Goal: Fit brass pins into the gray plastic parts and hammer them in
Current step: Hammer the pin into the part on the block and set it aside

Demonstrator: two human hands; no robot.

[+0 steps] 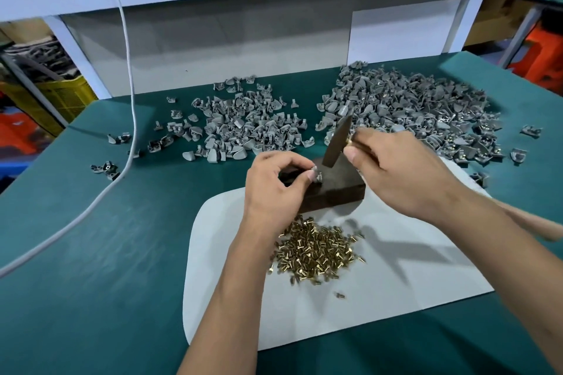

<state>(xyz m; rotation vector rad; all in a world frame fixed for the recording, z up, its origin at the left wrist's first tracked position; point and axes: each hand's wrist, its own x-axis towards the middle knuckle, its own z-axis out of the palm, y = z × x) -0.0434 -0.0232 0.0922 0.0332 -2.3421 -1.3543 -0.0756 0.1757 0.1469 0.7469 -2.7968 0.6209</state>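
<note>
A loose heap of brass pins [316, 250] is spread on a pale mat [396, 283] nearest the viewer, the mat lying on a green table cover [91, 253]. Just beyond the pins, a dark block [335, 189] is set on the mat's far edge. A small gray part [318, 176] is pinched on top of the block by the thumb and curled fingers of the left hand [275, 189]. A hammer [338, 141] is gripped in the right hand [399, 170], fingers wrapped round its handle, its metal head raised and tilted just above the block, beside the pinched part. Farther back, two piles of gray parts are seen: a smaller pile [240, 125] to the left and a larger pile [411, 106] to the right. A white cable [128, 100] is trailed across the cover at left.
</note>
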